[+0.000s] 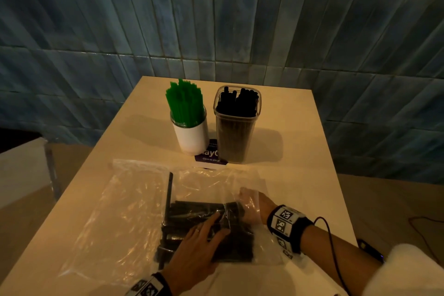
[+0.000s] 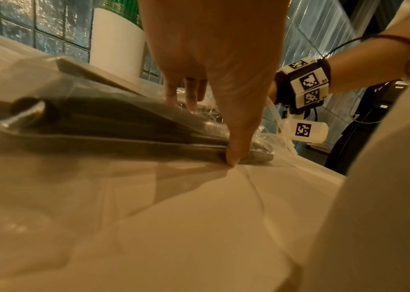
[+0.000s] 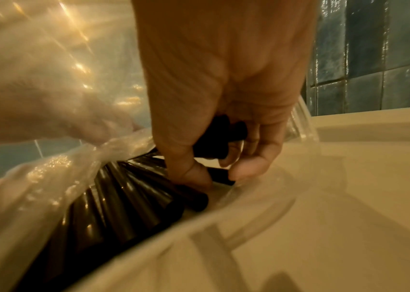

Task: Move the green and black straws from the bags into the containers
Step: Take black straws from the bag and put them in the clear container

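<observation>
Left hand (image 1: 197, 245) presses bag (image 1: 125, 218) — right hand (image 3: 223, 110) grips black straws (image 3: 123, 207) inside

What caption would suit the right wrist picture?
Inside the clear bag, the right hand grips a bunch of black straws.

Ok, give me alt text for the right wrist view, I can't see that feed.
The right hand, reaching inside a clear plastic bag on the table, curls its fingers around a small bunch of black straws. More black straws lie fanned out in the bag below it, with blue wall tiles behind.
</observation>
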Tool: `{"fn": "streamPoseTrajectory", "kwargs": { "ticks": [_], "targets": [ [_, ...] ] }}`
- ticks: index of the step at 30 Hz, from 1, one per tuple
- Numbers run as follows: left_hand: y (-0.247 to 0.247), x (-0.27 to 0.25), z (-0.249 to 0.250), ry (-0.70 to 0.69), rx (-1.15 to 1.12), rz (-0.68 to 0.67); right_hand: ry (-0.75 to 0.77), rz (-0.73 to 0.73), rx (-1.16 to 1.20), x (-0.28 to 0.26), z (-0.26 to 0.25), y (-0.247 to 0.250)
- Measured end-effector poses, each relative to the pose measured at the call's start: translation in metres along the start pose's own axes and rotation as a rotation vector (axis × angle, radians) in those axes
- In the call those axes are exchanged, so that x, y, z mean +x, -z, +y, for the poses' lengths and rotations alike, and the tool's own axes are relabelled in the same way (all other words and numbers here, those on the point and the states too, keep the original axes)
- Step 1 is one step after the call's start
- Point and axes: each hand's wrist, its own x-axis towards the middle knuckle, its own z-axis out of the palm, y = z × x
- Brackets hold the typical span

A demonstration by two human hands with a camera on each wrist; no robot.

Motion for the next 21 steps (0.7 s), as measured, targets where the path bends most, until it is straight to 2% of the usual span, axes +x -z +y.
{"fn": "streamPoseTrajectory", "kwargs": {
  "ticks": [3,5,7,9,13,17,21],
  "targets": [
    [-0.002,0.003,-0.001,0.057,-0.034,-0.028,-0.008,-0.001,0.074,0.000,0.002,0.009],
    [-0.004,0.005,-0.004,0.013,-0.057,-0.005,-0.013,-0.011,0.101,-0.002,0.005,0.013],
    [-0.003,0.005,-0.008,-0.009,-0.103,0.077,-0.022,-0.040,0.075,-0.003,0.012,0.015],
    [0.000,0.004,-0.007,-0.031,-0.114,0.043,-0.021,-0.055,0.046,-0.007,0.018,0.018],
    [0.001,0.005,-0.009,-0.026,-0.143,0.099,-0.019,-0.001,-0.086,-0.020,0.032,0.027],
    [0.001,0.007,-0.018,-0.023,-0.077,0.043,-0.103,0.022,-0.155,-0.039,0.058,0.042],
    [0.006,0.011,-0.016,-0.040,-0.096,0.040,-0.282,0.064,-0.148,-0.067,0.092,0.060]
  ]
}}
